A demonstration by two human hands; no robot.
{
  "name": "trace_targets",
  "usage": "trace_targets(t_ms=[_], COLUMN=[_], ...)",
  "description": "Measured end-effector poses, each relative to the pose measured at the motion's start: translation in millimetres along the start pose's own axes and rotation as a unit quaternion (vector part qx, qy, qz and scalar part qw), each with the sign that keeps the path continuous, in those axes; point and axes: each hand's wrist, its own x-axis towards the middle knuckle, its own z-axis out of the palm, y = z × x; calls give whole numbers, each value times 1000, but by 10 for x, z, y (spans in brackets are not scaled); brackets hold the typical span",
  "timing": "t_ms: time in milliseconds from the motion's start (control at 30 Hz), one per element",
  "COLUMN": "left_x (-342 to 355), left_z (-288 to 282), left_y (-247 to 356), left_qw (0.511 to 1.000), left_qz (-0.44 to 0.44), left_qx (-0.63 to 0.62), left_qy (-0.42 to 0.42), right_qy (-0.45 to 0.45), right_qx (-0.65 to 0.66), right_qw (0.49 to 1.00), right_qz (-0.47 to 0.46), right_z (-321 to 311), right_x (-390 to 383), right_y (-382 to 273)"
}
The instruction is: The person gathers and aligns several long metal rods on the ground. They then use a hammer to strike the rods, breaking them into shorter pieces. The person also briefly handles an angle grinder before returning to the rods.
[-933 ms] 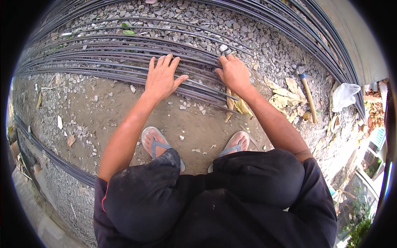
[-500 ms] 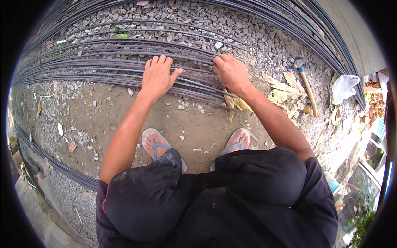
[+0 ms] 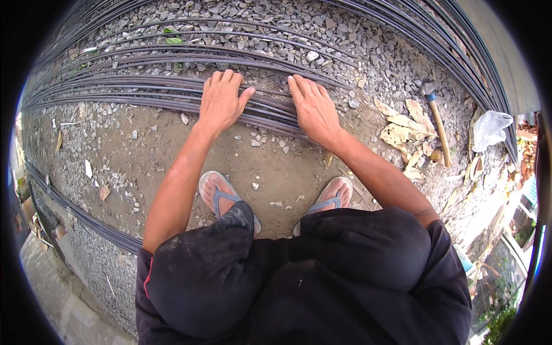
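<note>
My left hand [image 3: 221, 100] rests across a band of long, thin dark metal rods [image 3: 155, 98], its fingertips bent over them and its thumb spread out. To its right, my right hand [image 3: 313, 109] lies on the same band near the rods' ends, fingers stretched forward and slightly bent. Neither hand plainly grips a rod, though what is under the fingertips is partly hidden. The rods lie on grey gravel [image 3: 316, 23] and packed dirt [image 3: 144, 149]. My feet in grey flip-flops [image 3: 224, 201] are below the hands.
More rod bundles run at upper right [image 3: 437, 57] and lower left [image 3: 86, 213]. A wooden-handled hammer [image 3: 440, 129] lies right of my right hand, beside dry leaves [image 3: 405, 129] and a clear plastic bag [image 3: 489, 132]. A pale slab edge [image 3: 517, 80] borders the right.
My right hand has moved left and toward me, its curled fingers now straighter. My left hand stays on the rods. The lower rods' right ends sit farther left, partly behind my right hand.
</note>
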Motion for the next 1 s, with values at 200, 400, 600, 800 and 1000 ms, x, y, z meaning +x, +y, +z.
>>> trace_targets(t_ms=[200, 400, 600, 800, 1000], left_x=[7, -5, -39, -112, -30], left_z=[32, 0, 10, -8, -9], left_y=[16, 39, 36, 53, -35], left_qw=[999, 1000, 1000, 998, 992], left_qz=[9, 4, 1, 23, 39], left_qx=[5, 6, -1, 12, -10], left_qy=[32, 21, 18, 55, 117], right_qy=[-30, -125, -6, -90, -123], right_qx=[9, 78, 64, 33, 86], right_qw=[999, 987, 997, 994, 986], right_qz=[11, 65, 49, 57, 70], right_z=[-9, -119, -201, -156, -73], right_x=[33, 296, 503, 423, 389], right_y=[-21, -25, 113, 167, 93])
